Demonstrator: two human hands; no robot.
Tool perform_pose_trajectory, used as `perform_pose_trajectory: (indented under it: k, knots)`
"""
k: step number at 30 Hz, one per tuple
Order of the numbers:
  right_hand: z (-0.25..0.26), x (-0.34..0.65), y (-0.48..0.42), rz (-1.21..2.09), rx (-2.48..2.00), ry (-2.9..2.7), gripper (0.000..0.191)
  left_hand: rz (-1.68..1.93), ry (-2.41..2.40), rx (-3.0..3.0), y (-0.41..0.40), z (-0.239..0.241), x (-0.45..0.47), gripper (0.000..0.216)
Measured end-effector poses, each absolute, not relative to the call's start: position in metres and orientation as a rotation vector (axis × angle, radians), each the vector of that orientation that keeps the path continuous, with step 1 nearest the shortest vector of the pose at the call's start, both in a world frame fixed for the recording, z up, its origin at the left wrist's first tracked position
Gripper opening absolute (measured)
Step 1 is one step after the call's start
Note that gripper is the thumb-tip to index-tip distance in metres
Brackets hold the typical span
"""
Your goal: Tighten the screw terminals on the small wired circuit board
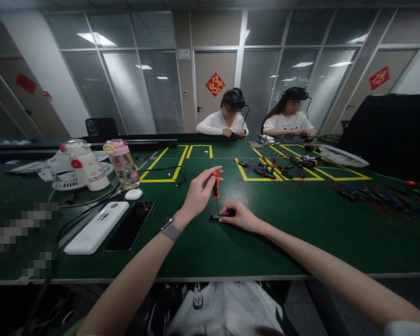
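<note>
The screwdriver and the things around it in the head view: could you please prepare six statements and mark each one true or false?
1. The left hand holds an orange-and-black screwdriver. True.
2. The screwdriver's tip points up. False: it points down, toward the small circuit board.
3. The right hand is at the small circuit board. True.
4. A watch is on the right wrist. False: the watch is on the left wrist.
5. The black phone lies beside a white oblong device. True.
6. The tape lines are blue. False: the tape lines are yellow.
</note>
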State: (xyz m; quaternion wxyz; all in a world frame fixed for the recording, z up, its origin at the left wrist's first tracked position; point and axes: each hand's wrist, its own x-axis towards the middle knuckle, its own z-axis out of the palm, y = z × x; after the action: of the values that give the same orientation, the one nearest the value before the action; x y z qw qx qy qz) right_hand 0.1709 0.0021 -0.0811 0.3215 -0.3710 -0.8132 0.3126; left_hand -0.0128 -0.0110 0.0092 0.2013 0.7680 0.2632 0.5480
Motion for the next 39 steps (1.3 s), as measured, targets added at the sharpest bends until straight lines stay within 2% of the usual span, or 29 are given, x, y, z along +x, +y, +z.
perform_pose_trajectory:
  k: [2, 6, 9, 11, 14, 22, 29, 39]
  knots:
    - [-0.0798, 0.17, 0.0015, 0.833, -0.978, -2.124, 0.012, 1.511, 0.742, 2.104, -0.0077, 0.0087, -0.0139, 0.028]
    - [-0.0764, 0.1685, 0.0006, 0.887, -1.001, -2.111, 0.012, 1.703, 0.962, 2.196, -0.0045, 0.0075, -0.0173, 0.012]
    - [-0.0756, 0.1679, 0.0009, 0.913, -0.99, -2.106, 0.012, 1.684, 0.974, 2.252, -0.0066, 0.0078, -0.0196, 0.015]
    - [-0.0762, 0.1674, 0.0015, 0.936, -0.984, -2.096, 0.011, 1.57, 0.829, 2.205, -0.009, 0.0089, -0.02, 0.025]
    - [-0.0774, 0.1668, 0.0026, 0.943, -0.977, -2.096, 0.012, 1.454, 0.698, 2.099, -0.0113, 0.0105, -0.0186, 0.029]
    - [-0.076, 0.1676, 0.0021, 0.892, -0.918, -2.144, 0.024, 1.657, 0.934, 2.256, -0.0093, 0.0094, -0.0176, 0.014]
    - [-0.0735, 0.1686, -0.001, 0.803, -0.911, -2.212, 0.03, 1.354, 0.691, 2.15, -0.012, 0.0123, -0.0185, 0.036]
    - [-0.0711, 0.1684, -0.0015, 0.762, -0.948, -2.24, 0.028, 1.363, 0.777, 2.165, -0.007, 0.0162, -0.0186, 0.021]
